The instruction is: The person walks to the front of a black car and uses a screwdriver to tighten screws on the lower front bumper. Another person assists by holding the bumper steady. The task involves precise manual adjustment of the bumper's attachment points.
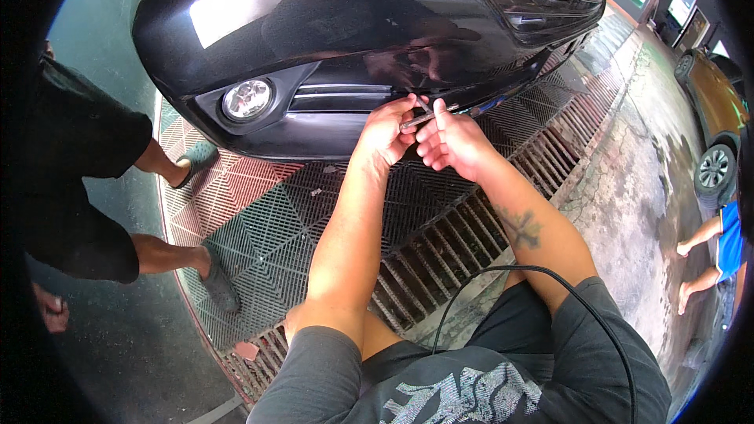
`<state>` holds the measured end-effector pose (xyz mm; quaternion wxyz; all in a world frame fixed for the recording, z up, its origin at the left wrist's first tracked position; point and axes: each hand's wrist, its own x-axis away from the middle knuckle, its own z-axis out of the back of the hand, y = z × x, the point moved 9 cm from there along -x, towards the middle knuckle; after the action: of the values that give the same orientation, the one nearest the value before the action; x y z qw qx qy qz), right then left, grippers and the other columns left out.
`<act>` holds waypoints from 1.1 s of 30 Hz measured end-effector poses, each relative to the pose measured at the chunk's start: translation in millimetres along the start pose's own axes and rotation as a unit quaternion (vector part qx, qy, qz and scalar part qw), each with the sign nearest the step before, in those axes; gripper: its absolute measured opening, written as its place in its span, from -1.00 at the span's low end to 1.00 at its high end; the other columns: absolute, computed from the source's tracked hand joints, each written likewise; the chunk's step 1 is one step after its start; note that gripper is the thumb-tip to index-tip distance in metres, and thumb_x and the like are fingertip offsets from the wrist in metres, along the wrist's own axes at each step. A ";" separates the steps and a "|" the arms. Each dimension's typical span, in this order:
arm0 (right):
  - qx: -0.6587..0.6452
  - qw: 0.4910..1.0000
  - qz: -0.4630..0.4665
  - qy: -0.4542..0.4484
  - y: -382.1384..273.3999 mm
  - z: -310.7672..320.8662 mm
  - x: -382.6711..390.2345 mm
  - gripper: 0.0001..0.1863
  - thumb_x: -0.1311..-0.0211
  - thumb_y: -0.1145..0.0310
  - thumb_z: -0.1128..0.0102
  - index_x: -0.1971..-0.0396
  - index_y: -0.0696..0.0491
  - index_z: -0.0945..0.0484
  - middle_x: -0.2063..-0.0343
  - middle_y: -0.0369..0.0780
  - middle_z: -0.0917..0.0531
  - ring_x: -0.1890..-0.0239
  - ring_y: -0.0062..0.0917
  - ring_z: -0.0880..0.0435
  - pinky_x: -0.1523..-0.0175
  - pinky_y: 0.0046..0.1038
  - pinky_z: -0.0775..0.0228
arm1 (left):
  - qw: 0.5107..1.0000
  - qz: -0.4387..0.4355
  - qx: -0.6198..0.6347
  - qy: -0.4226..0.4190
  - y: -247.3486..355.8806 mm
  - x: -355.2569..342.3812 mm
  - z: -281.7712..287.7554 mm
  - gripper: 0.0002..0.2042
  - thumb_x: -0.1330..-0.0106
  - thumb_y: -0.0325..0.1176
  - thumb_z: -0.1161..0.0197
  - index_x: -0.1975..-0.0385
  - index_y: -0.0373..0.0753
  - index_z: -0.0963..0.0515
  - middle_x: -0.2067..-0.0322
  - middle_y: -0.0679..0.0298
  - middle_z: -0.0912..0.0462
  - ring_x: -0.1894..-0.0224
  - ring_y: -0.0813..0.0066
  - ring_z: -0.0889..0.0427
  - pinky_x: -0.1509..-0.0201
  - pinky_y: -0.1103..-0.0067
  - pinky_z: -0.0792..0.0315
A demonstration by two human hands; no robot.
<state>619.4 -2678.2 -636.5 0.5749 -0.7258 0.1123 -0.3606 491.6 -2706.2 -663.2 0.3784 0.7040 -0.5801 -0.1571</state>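
In front of me is the lower corner of a dark, glossy car bumper. My left hand is closed, with its fingers pinching the end of a slim metal tool. Close beside it, my right hand has its thumb raised and its fingers loosely curled round the other part of the tool. Both hands are just below the bumper's dark slatted trim. A second thin dark piece crosses near my fingertips; its exact kind is too small to tell.
A round fog lamp sits left in the bumper. Plastic grid tiles and a metal drain grate cover the floor below. Another person's sandaled foot stands at left. A black cable crosses my right arm. An orange car is at right.
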 end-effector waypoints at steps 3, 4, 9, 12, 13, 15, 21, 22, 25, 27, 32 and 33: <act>0.518 0.746 0.325 0.265 -64.7 13.6 45.2 -0.43 -0.51 -0.17 -0.09 0.36 0.09 -0.65 0.67 -0.12 -0.64 0.60 -0.19 -0.72 0.42 -0.26 -0.60 | 0.999 0.029 -0.004 0.016 -2.0 6.5 -6.3 -0.77 -0.57 -0.21 -0.21 0.13 -0.25 -0.67 0.56 0.47 -0.40 0.60 0.68 -0.21 0.57 0.70 -0.11; 0.534 0.747 0.301 0.257 -64.4 12.4 50.8 -0.59 -0.35 -0.04 -0.33 0.33 0.07 -0.66 0.56 -0.14 -0.64 0.47 -0.15 -0.73 0.32 -0.25 -0.63 | 0.999 0.027 -0.003 0.017 -1.8 6.6 -2.5 -0.78 -0.56 -0.22 -0.22 0.13 -0.24 -0.67 0.55 0.47 -0.41 0.60 0.69 -0.22 0.57 0.70 -0.11; 0.549 0.590 0.512 0.298 -80.6 -24.5 82.3 -0.66 -0.23 0.08 -0.43 0.29 0.08 -0.64 0.31 -0.22 -0.62 0.20 -0.32 -0.71 0.19 -0.30 -0.66 | 1.000 0.015 -0.005 0.024 1.1 3.2 -6.0 -0.79 -0.56 -0.22 -0.22 0.13 -0.22 -0.67 0.55 0.47 -0.45 0.59 0.71 -0.22 0.57 0.71 -0.11; 0.578 0.587 0.478 0.304 -77.6 -21.6 60.5 -0.72 -0.35 0.16 -0.30 0.28 0.10 -0.64 0.41 -0.20 -0.66 0.28 -0.32 -0.74 0.24 -0.31 -0.67 | 1.000 0.026 -0.008 0.003 -4.6 -1.2 -7.7 -0.80 -0.60 -0.22 -0.14 0.20 -0.17 -0.64 0.56 0.52 -0.44 0.58 0.73 -0.20 0.54 0.72 -0.11; 0.578 0.596 0.470 0.299 -76.6 -20.8 55.6 -0.73 -0.37 0.16 -0.29 0.29 0.10 -0.64 0.42 -0.19 -0.67 0.30 -0.31 -0.75 0.25 -0.30 -0.66 | 1.000 0.030 -0.006 -0.002 -4.0 -1.5 -9.1 -0.79 -0.60 -0.23 -0.13 0.21 -0.15 -0.64 0.56 0.54 -0.43 0.58 0.74 -0.19 0.54 0.72 -0.11; 0.580 0.615 0.452 0.285 -73.2 -21.4 48.4 -0.74 -0.39 0.18 -0.26 0.31 0.09 -0.63 0.45 -0.18 -0.69 0.33 -0.29 -0.77 0.27 -0.27 -0.66 | 0.999 0.033 -0.016 -0.003 -3.3 2.3 -6.1 -0.79 -0.62 -0.24 -0.09 0.24 -0.13 -0.61 0.57 0.56 -0.40 0.57 0.75 -0.18 0.54 0.73 -0.08; 0.468 0.727 0.429 0.262 -68.4 -12.8 39.0 -0.74 -0.43 0.24 -0.25 0.32 0.17 -0.63 0.45 -0.03 -0.73 0.36 -0.10 -0.77 0.26 -0.13 -0.62 | 0.999 0.029 -0.039 -0.001 -0.4 9.1 -7.8 -0.83 -0.63 -0.25 -0.08 0.19 -0.11 -0.58 0.59 0.56 -0.35 0.58 0.73 -0.18 0.56 0.72 -0.06; 0.450 0.746 0.416 0.260 -66.6 -9.8 36.9 -0.73 -0.43 0.24 -0.25 0.31 0.18 -0.63 0.44 -0.01 -0.74 0.35 -0.08 -0.77 0.25 -0.11 -0.61 | 0.998 0.031 -0.062 0.000 2.1 13.3 -11.5 -0.83 -0.63 -0.25 -0.07 0.12 -0.11 -0.60 0.60 0.57 -0.31 0.58 0.72 -0.18 0.55 0.71 -0.07; 0.364 0.813 0.375 0.255 -68.1 -4.2 32.6 -0.75 -0.42 0.28 -0.28 0.27 0.21 -0.64 0.38 0.01 -0.77 0.31 -0.06 -0.79 0.23 -0.14 -0.61 | 0.996 0.034 -0.078 -0.017 4.5 14.9 -11.0 -0.82 -0.64 -0.24 -0.07 0.04 -0.10 -0.61 0.61 0.58 -0.27 0.58 0.72 -0.18 0.53 0.70 -0.08; 0.293 0.849 0.363 0.247 -64.5 0.6 27.5 -0.80 -0.41 0.34 -0.28 0.23 0.20 -0.65 0.36 0.01 -0.78 0.31 -0.10 -0.81 0.21 -0.18 -0.61 | 0.997 0.029 -0.073 -0.018 3.8 16.5 -10.5 -0.80 -0.61 -0.26 -0.11 0.02 -0.09 -0.68 0.62 0.62 -0.26 0.60 0.75 -0.19 0.56 0.71 -0.05; 0.185 0.898 0.310 0.253 -55.0 14.2 16.7 -0.85 -0.45 0.40 -0.27 0.17 0.19 -0.63 0.40 -0.07 -0.79 0.41 -0.39 -0.82 0.29 -0.31 -0.63 | 0.995 0.041 -0.086 -0.003 2.8 14.1 -12.0 -0.83 -0.60 -0.20 -0.16 0.05 -0.03 -0.66 0.60 0.61 -0.29 0.58 0.74 -0.19 0.51 0.71 -0.07; 0.142 0.916 0.288 0.242 -50.3 15.2 12.8 -0.85 -0.46 0.39 -0.26 0.17 0.19 -0.63 0.43 -0.10 -0.77 0.45 -0.45 -0.79 0.33 -0.36 -0.62 | 0.995 0.037 -0.090 0.003 4.2 14.8 -10.6 -0.84 -0.58 -0.17 -0.20 0.06 -0.01 -0.66 0.61 0.62 -0.32 0.59 0.75 -0.21 0.53 0.71 -0.06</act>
<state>625.8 -2658.4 -586.7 0.7061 -0.4635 0.3997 -0.3561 499.7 -2716.5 -650.0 0.4475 0.6458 -0.5881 -0.1921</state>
